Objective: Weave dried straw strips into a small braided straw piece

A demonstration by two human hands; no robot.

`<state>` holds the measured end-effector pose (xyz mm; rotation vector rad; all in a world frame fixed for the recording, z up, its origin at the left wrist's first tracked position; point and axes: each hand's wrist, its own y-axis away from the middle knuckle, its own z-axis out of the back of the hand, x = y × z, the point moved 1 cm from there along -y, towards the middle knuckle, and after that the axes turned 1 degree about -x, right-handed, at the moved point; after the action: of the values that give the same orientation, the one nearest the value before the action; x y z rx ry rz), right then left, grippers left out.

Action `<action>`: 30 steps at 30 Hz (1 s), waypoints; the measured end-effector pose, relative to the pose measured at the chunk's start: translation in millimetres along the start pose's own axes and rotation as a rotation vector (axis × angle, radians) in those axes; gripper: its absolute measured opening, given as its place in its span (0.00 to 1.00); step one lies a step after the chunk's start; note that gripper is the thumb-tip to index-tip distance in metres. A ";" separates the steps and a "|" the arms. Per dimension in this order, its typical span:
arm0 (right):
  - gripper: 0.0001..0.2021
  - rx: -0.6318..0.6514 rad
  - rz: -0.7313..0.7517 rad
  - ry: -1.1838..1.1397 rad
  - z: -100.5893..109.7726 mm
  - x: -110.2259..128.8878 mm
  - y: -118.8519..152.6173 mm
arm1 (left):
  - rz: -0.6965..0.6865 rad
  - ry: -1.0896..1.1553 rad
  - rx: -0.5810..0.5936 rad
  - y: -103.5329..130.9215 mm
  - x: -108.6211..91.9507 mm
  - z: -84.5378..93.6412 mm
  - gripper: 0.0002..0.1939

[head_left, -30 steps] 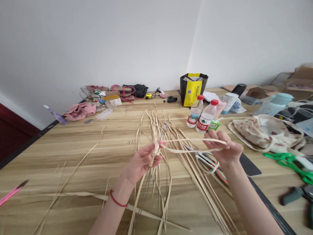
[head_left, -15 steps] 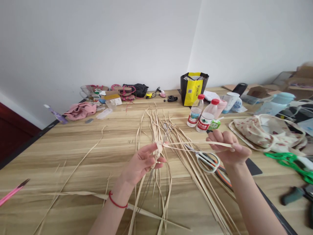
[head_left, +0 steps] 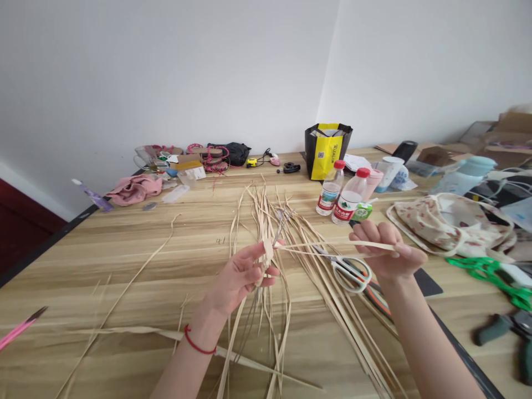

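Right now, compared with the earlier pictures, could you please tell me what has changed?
The right hand has moved slightly right, away from the left hand, drawing the looped pale strip between them narrower. Both hands keep their hold; the scissors and bottles stayed put.

That braid [head_left: 268, 252] is pale, short and knobbly, leaning slightly off upright in the left hand [head_left: 238, 279]; near its top, two narrow strips [head_left: 374, 244] stretch almost level to the right hand [head_left: 388, 256].
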<state>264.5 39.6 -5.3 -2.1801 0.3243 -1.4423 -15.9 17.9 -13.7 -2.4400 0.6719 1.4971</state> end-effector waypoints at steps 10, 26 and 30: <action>0.12 0.218 -0.141 0.132 2.8 -15.8 3.2 | 0.018 0.057 0.004 -1.1 5.0 -1.3 0.25; 0.07 0.317 -0.069 0.843 -65.1 -12.3 15.0 | -0.036 -0.005 -0.161 -1.6 15.9 -28.1 0.15; 0.04 0.275 -0.091 0.795 -71.6 -10.7 19.6 | -0.052 -0.022 -0.172 -0.5 17.2 -32.2 0.16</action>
<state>196.6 8.1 -1.7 -1.3442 0.2679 -2.2117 16.5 0.8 -13.8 -2.5390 0.4899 1.6212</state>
